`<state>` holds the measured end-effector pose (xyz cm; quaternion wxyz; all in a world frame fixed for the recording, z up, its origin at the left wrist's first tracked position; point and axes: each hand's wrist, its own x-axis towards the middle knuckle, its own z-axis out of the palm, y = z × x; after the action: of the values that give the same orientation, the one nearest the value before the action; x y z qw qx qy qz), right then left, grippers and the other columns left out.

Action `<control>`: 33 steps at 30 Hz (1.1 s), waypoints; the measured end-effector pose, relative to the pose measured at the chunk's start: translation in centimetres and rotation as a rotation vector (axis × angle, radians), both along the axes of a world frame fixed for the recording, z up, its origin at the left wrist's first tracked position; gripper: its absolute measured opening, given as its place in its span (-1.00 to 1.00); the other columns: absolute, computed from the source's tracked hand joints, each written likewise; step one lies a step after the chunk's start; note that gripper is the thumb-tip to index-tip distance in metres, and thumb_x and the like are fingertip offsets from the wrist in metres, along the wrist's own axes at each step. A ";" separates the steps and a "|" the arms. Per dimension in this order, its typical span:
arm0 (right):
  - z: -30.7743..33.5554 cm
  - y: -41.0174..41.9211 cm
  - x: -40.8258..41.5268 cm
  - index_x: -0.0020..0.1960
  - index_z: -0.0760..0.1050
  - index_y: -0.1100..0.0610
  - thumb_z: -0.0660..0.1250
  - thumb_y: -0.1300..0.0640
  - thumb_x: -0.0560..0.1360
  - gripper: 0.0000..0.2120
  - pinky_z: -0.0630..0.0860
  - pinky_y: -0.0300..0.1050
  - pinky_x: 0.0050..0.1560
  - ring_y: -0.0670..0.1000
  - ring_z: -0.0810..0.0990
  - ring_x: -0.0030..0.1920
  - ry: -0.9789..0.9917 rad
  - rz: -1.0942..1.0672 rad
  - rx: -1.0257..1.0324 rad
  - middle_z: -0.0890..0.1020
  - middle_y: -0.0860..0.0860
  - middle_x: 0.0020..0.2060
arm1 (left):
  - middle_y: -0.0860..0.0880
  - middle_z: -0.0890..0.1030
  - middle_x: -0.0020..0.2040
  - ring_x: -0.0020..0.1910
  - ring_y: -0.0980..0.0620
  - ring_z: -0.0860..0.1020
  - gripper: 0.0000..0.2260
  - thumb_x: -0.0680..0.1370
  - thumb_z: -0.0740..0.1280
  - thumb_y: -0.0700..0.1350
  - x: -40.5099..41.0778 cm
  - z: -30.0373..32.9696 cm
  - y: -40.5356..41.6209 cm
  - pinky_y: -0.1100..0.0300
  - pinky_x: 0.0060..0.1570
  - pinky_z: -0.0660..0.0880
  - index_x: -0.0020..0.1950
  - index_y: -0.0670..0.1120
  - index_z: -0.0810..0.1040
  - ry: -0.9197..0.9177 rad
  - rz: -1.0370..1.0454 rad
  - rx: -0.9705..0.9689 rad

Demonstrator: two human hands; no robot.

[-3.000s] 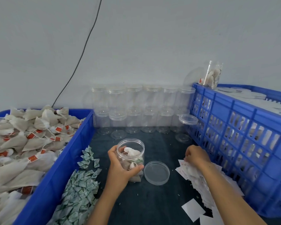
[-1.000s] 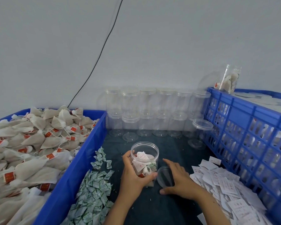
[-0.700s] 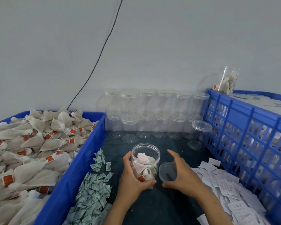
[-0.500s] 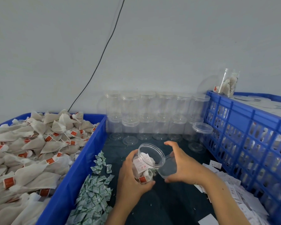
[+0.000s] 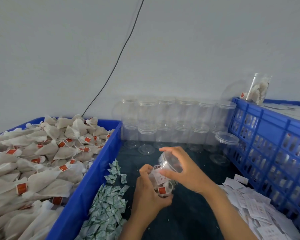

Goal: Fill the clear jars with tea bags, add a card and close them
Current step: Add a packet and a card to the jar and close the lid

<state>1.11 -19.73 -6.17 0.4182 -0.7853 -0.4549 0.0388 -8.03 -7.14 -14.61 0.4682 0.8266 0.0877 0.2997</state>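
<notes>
From the head camera, a solid-walled blue bin is sitting on the left, heaped with soft, papery beige tea bags carrying small red tags, and a slotted blue crate is standing on the right with a filled jar leaning at its far corner. Between them a dark cloth-like work surface is running back to a pale wall, where empty clear jars are standing stacked in two rows; one more lidded jar is sitting just beside the crate. A loose drift of small green-and-white sachets is lying against the bin wall, and white printed cards are spreading along the crate's foot; the right forearm is covering part of that pile. A thin black cable is hanging slantwise down the wall. In the middle, above the cloth, the left hand is wrapping its fingers around the body of the clear jar, which is tilting its mouth away and to the right; through the smooth transparent plastic a red-tagged tea bag and a white card are showing. The right hand is clasping the round, ribbed clear lid and pressing it against the jar's mouth; whether it is sitting fully home cannot be told, since the fingers are hiding the rim.
</notes>
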 end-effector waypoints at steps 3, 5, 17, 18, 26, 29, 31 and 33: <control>-0.6 1.4 -0.2 0.32 0.22 -0.46 0.23 -0.52 0.29 -0.37 0.36 -0.15 0.25 -0.21 0.28 0.30 -0.132 -0.063 -0.051 0.29 -0.32 0.20 | 0.08 0.55 0.06 0.00 -0.02 0.58 -0.20 0.16 0.56 -0.02 0.2 0.0 0.4 0.01 -0.05 0.57 0.17 0.35 0.13 -0.040 -0.051 -0.079; -0.7 1.5 0.0 0.32 0.24 -0.44 0.24 -0.44 0.37 -0.46 0.40 -0.14 0.22 -0.21 0.31 0.25 -0.183 -0.092 -0.063 0.29 -0.34 0.15 | 0.10 0.59 0.02 -0.04 0.02 0.62 -0.22 0.16 0.59 -0.10 0.1 0.1 0.6 -0.01 -0.07 0.60 0.19 0.31 0.23 -0.087 -0.086 -0.145; 1.1 1.7 -0.4 0.25 0.36 -0.46 0.33 -0.29 0.39 -0.55 0.38 -0.45 0.11 -0.37 0.38 0.19 0.084 -0.122 0.318 0.44 -0.18 0.17 | -0.06 0.62 0.20 0.10 -0.08 0.64 -0.24 0.24 0.59 0.03 -0.6 1.9 0.0 0.03 -0.04 0.61 0.35 0.24 0.31 -0.242 -0.393 -0.989; 1.1 1.7 -0.5 0.28 0.32 -0.49 0.29 -0.39 0.34 -0.49 0.39 -0.39 0.16 -0.34 0.38 0.23 0.092 -0.108 0.307 0.42 -0.20 0.19 | -0.08 0.64 0.16 0.02 -0.06 0.66 -0.33 0.32 0.50 0.07 -0.8 2.1 0.0 0.09 -0.14 0.61 0.36 0.21 0.30 -0.223 -0.376 -0.986; 1.0 1.1 -0.4 0.36 0.37 -0.35 0.20 -0.31 0.48 -0.55 0.32 -0.48 0.19 -0.16 0.40 0.27 -0.013 0.068 0.250 0.41 -0.13 0.16 | -0.19 0.62 -0.14 -0.35 -0.02 0.55 -0.43 0.38 0.33 0.31 -1.5 2.6 1.4 0.24 -0.51 0.41 0.09 -0.14 0.66 0.111 -0.422 -1.071; 1.1 0.6 -0.2 0.33 0.44 -0.29 0.25 -0.19 0.50 -0.61 0.28 -0.49 0.21 -0.13 0.41 0.27 -0.021 0.130 0.242 0.42 -0.13 0.14 | -0.15 0.58 -0.19 -0.42 0.00 0.48 -0.42 0.40 0.27 0.37 -1.2 2.5 1.9 0.26 -0.57 0.39 -0.01 -0.12 0.69 0.213 -0.525 -1.136; 1.3 0.6 -0.4 0.33 0.44 -0.29 0.25 -0.17 0.50 -0.62 0.28 -0.48 0.22 -0.11 0.41 0.27 -0.025 0.132 0.235 0.43 -0.13 0.14 | -0.16 0.59 -0.17 -0.40 0.00 0.49 -0.41 0.39 0.29 0.36 -1.2 2.7 1.8 0.23 -0.52 0.45 0.02 -0.14 0.68 0.214 -0.541 -1.154; 1.5 1.0 -0.5 0.32 0.45 -0.28 0.27 -0.16 0.51 -0.62 0.33 -0.43 0.20 -0.11 0.44 0.24 -0.009 0.092 0.274 0.46 -0.10 0.13 | -0.20 0.63 -0.11 -0.30 -0.04 0.56 -0.41 0.38 0.39 0.28 -1.1 2.9 1.4 0.16 -0.36 0.56 0.16 -0.17 0.60 0.123 -0.508 -1.170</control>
<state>0.65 -18.77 -4.66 0.5174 -0.6993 -0.4931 -0.0080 -9.16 -5.78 -11.72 0.8925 0.4450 0.0650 0.0337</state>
